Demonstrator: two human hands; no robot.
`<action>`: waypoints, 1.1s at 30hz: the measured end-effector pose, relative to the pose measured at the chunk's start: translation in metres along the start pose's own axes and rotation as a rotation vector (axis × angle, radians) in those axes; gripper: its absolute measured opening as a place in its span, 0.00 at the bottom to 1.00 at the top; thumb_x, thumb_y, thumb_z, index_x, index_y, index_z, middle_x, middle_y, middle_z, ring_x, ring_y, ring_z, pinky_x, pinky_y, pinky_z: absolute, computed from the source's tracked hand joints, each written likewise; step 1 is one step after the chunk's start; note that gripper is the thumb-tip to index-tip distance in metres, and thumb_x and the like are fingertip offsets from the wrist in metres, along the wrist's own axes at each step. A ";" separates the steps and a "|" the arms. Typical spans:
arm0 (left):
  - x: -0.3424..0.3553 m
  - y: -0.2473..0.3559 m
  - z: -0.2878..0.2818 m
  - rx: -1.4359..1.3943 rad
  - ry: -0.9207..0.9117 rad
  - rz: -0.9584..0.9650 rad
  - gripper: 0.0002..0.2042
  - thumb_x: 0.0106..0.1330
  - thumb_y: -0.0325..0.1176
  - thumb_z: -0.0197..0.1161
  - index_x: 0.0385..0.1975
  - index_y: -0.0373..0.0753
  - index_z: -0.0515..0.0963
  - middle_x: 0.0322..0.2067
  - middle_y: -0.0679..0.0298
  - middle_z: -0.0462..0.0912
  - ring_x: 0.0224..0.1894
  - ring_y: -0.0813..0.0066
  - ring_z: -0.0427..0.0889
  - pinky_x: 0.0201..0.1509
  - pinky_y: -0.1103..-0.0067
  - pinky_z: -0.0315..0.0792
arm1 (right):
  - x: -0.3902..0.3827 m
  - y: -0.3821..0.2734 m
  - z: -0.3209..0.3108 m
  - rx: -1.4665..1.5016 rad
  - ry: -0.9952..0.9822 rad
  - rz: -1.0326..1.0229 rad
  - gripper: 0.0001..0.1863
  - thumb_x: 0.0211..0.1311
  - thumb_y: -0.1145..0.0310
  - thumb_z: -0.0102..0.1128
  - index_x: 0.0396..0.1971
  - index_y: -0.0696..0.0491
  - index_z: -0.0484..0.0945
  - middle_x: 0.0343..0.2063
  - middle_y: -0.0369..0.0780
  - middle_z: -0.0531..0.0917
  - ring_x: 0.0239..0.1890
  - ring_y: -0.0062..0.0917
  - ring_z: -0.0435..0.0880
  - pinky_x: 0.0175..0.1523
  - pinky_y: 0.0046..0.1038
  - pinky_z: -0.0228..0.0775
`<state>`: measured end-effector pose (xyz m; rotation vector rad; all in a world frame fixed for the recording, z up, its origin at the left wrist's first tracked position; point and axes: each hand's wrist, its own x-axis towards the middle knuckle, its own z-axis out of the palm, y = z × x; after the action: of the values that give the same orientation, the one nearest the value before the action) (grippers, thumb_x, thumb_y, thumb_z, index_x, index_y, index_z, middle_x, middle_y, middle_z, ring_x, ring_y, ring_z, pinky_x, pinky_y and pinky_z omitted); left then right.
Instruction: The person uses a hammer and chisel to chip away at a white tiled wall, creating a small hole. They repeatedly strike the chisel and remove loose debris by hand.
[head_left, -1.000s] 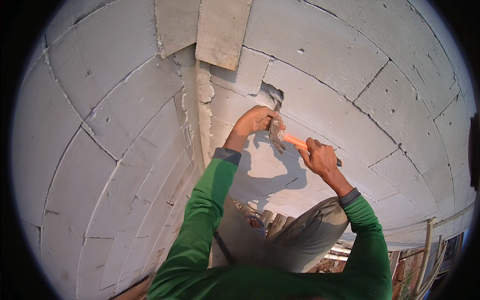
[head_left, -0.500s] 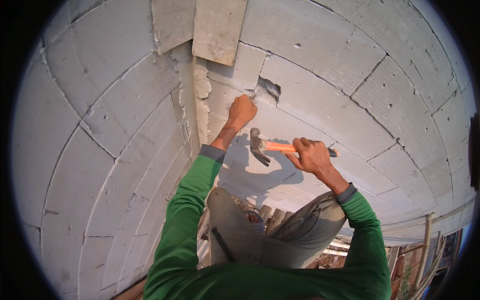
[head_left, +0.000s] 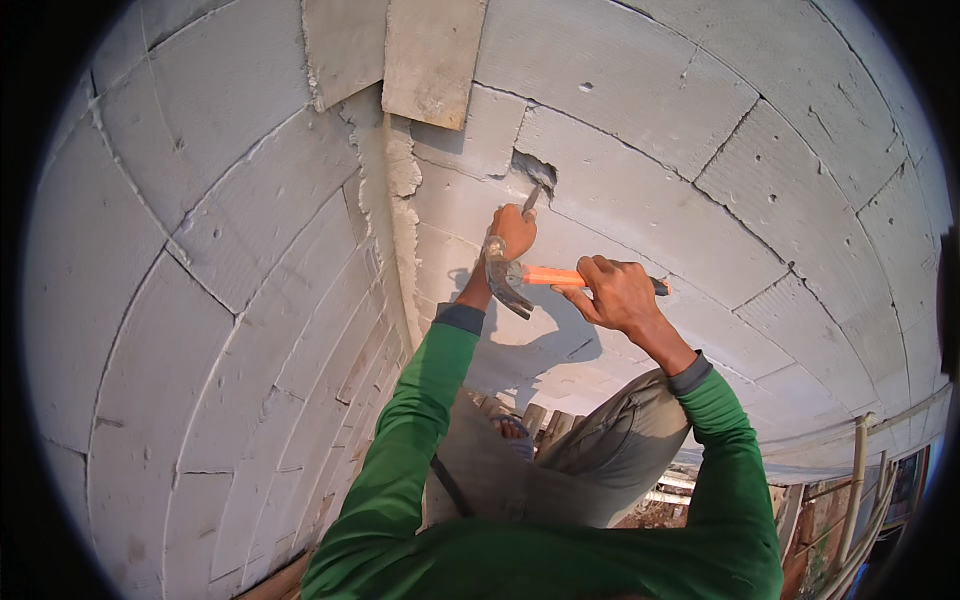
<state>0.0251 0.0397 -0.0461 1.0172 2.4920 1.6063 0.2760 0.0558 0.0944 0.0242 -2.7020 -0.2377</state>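
My left hand (head_left: 513, 232) is closed on a flat metal chisel (head_left: 531, 200), whose tip reaches the lower part of a jagged hole (head_left: 530, 166) in the grey block wall (head_left: 640, 160). My right hand (head_left: 615, 300) grips the orange handle of a claw hammer (head_left: 508, 285) with a black end. The hammer's head is just below my left hand and overlaps that wrist in this view, claw pointing down; whether it touches cannot be told.
A second block wall (head_left: 190, 300) runs along my left, meeting the first at a rough mortared corner (head_left: 401, 180). Two flat pieces (head_left: 425, 60) sit at the top. Below are my legs (head_left: 610, 450), a sandalled foot on slatted planks (head_left: 555, 430), and poles (head_left: 857, 490) at right.
My left hand shifted down-left, then moved right with the chisel at the hole. The hammer first dropped away from that hand and has since moved left, in front of my left wrist.
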 end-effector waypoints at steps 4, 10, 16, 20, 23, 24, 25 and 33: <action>-0.002 0.040 -0.035 -0.397 -0.509 0.133 0.17 0.73 0.38 0.61 0.30 0.28 0.83 0.20 0.62 0.78 0.20 0.78 0.78 0.20 0.74 0.70 | -0.017 0.013 -0.005 -0.035 0.028 -0.001 0.25 0.67 0.44 0.63 0.26 0.53 0.75 0.18 0.40 0.78 0.16 0.36 0.80 0.20 0.36 0.69; -0.010 0.055 -0.040 -1.100 -0.507 -0.421 0.16 0.77 0.37 0.56 0.47 0.26 0.78 0.24 0.67 0.75 0.18 0.80 0.67 0.22 0.77 0.68 | -0.019 0.016 -0.010 -0.035 0.064 0.018 0.25 0.65 0.44 0.65 0.25 0.53 0.73 0.18 0.40 0.77 0.15 0.36 0.78 0.20 0.36 0.68; 0.008 0.057 -0.040 -1.352 -0.570 -0.461 0.16 0.78 0.38 0.57 0.48 0.28 0.77 0.33 0.63 0.80 0.29 0.75 0.79 0.39 0.73 0.82 | -0.024 0.022 -0.006 -0.032 0.077 0.040 0.25 0.65 0.45 0.66 0.25 0.53 0.73 0.18 0.40 0.77 0.15 0.36 0.77 0.20 0.35 0.67; 0.006 0.055 -0.046 -1.436 -0.590 -0.409 0.14 0.78 0.38 0.56 0.46 0.30 0.77 0.33 0.62 0.81 0.37 0.66 0.85 0.51 0.67 0.85 | -0.033 0.029 0.001 -0.005 0.045 0.059 0.25 0.66 0.46 0.66 0.25 0.53 0.73 0.17 0.40 0.76 0.14 0.37 0.76 0.20 0.35 0.66; 0.012 0.054 -0.049 -1.541 -0.687 -0.411 0.13 0.78 0.38 0.55 0.45 0.32 0.77 0.34 0.60 0.82 0.43 0.62 0.87 0.55 0.65 0.85 | -0.031 0.027 0.008 0.029 0.049 0.059 0.25 0.66 0.45 0.66 0.25 0.53 0.73 0.17 0.41 0.76 0.15 0.37 0.76 0.20 0.35 0.66; 0.013 0.054 -0.048 -1.579 -0.705 -0.400 0.12 0.79 0.37 0.55 0.44 0.33 0.77 0.34 0.60 0.82 0.45 0.61 0.87 0.56 0.64 0.84 | -0.030 0.026 0.010 0.038 0.052 0.066 0.26 0.66 0.45 0.66 0.24 0.53 0.73 0.17 0.41 0.76 0.15 0.37 0.76 0.21 0.36 0.66; 0.014 0.056 -0.049 -1.613 -0.729 -0.387 0.12 0.79 0.37 0.55 0.43 0.33 0.77 0.35 0.59 0.83 0.46 0.61 0.87 0.57 0.64 0.84 | -0.029 0.026 0.011 0.063 0.096 -0.016 0.26 0.66 0.45 0.66 0.25 0.53 0.72 0.18 0.41 0.76 0.15 0.37 0.76 0.21 0.36 0.66; 0.027 0.064 -0.053 -1.559 -0.763 -0.438 0.14 0.79 0.37 0.54 0.35 0.32 0.78 0.36 0.55 0.83 0.49 0.55 0.86 0.62 0.64 0.81 | -0.012 0.043 0.024 -0.017 0.090 0.154 0.24 0.67 0.49 0.65 0.25 0.53 0.69 0.17 0.40 0.71 0.16 0.36 0.74 0.22 0.36 0.66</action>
<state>0.0186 0.0274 0.0398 0.5115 0.4897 1.7545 0.2780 0.1029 0.0753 -0.1730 -2.5967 -0.2084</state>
